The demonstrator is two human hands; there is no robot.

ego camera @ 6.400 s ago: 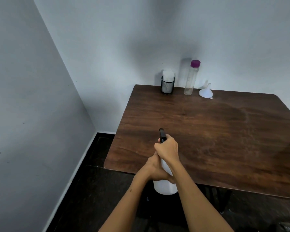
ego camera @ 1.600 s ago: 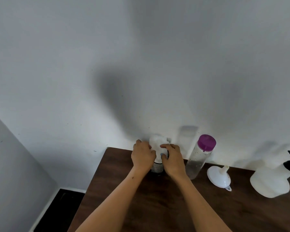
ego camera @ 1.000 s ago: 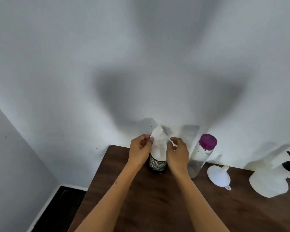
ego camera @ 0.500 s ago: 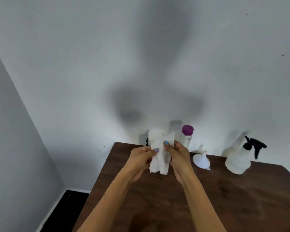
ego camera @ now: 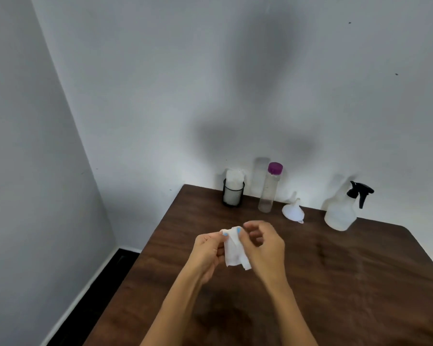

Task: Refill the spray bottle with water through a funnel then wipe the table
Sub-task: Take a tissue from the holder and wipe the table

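A white paper tissue (ego camera: 234,253) hangs between both hands above the dark wooden table (ego camera: 335,283). My left hand (ego camera: 208,250) pinches its top left corner. My right hand (ego camera: 265,245) holds its right edge, fingers curled and blurred. At the back against the wall stand a white spray bottle (ego camera: 341,211) with a black trigger head, a white funnel (ego camera: 293,211) lying mouth down, and a clear water bottle (ego camera: 269,188) with a purple cap.
A black mesh cup (ego camera: 233,194) with more white tissues stands at the table's back left corner. White walls close in at the back and left. A dark floor strip (ego camera: 93,295) runs along the table's left edge.
Both hands pulled a tissue out of the mesh cup and brought it back toward me over the table. The view has tilted down and the spray bottle now stands at the back right.
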